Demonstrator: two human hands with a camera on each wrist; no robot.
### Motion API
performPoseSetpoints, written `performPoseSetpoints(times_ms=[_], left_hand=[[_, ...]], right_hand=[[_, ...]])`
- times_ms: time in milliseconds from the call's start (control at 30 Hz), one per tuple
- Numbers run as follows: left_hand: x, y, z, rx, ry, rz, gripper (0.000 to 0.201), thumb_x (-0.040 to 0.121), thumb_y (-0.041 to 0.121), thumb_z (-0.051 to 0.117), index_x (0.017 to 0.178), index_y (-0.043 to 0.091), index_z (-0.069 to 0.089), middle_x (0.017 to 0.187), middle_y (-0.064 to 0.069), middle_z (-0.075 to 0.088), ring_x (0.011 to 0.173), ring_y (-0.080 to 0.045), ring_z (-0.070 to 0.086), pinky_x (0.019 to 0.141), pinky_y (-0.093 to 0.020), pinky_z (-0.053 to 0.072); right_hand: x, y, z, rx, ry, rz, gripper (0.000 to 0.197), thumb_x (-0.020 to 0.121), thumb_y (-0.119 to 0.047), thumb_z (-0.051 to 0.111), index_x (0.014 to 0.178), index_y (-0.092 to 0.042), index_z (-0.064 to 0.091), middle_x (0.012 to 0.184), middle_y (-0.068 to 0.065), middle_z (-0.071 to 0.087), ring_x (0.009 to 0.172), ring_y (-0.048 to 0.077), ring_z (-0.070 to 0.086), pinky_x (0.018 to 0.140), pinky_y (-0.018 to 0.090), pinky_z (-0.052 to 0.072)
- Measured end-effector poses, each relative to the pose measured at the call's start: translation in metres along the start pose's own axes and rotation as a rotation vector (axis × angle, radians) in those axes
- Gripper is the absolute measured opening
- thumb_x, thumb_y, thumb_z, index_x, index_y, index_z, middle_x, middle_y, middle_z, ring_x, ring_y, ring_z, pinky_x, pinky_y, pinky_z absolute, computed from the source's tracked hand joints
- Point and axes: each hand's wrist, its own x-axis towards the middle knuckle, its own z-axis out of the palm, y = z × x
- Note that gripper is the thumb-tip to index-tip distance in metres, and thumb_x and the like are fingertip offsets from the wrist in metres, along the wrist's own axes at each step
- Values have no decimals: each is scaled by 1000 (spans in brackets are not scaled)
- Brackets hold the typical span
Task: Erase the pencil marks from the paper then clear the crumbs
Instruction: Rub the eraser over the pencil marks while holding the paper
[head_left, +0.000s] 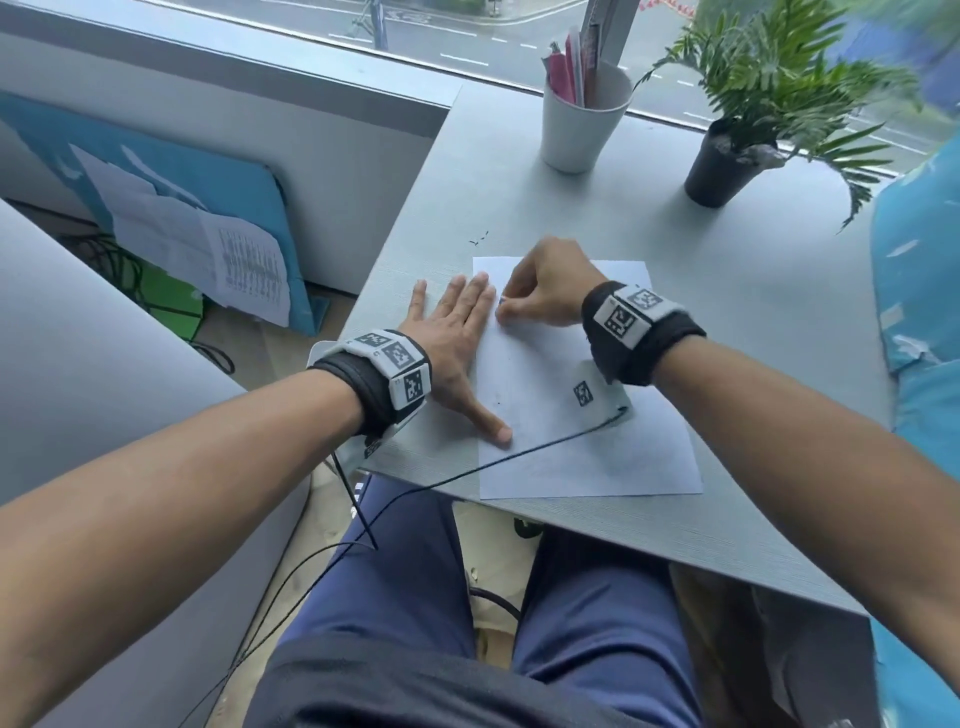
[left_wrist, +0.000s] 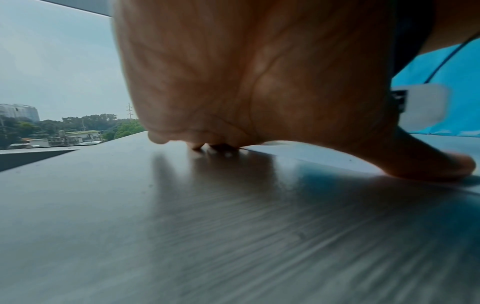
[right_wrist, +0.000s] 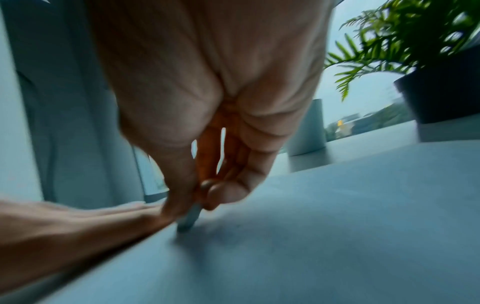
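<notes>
A white sheet of paper lies on the grey table near its front edge. My left hand lies flat with straight fingers across the paper's left edge, thumb pressed down on the sheet. My right hand pinches a small pale eraser between thumb and fingers and presses its tip on the paper close to the left hand's fingertips. A few dark crumbs lie on the table beyond the paper's far left corner. Faint grey marks show on the sheet.
A white cup full of pens stands at the back of the table, and a potted plant in a black pot sits to its right. A black cable crosses the paper's near part. The table's left edge is close to my left hand.
</notes>
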Motion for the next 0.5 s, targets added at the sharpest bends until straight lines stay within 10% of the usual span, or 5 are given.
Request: performPoseSetpoints(times_ms=[133, 300, 500], left_hand=[[-1, 2, 0, 8, -9, -7, 178, 24, 106, 51, 152, 13, -29, 159, -2, -35, 146, -23, -32, 116, -60, -18], [-2, 3, 0, 8, -3, -19, 178, 24, 105, 54, 152, 12, -28, 159, -3, -35, 146, -24, -32, 116, -59, -18], [-4, 2, -2, -35, -3, -18, 178, 24, 103, 58, 152, 15, -28, 159, 0, -35, 146, -22, -33, 116, -59, -18]], right_hand=[[-7, -1, 9, 17, 59, -4, 17, 75, -21, 77, 76, -4, 77, 73, 12, 74, 64, 18, 66, 67, 30, 57], [-60, -12, 20, -2, -375, -80, 14, 73, -28, 83, 79, -16, 79, 51, -11, 65, 45, -1, 57, 52, 17, 49], [0, 4, 5, 80, 116, 64, 17, 72, -22, 82, 83, -9, 79, 75, 2, 75, 61, 8, 64, 69, 25, 57]])
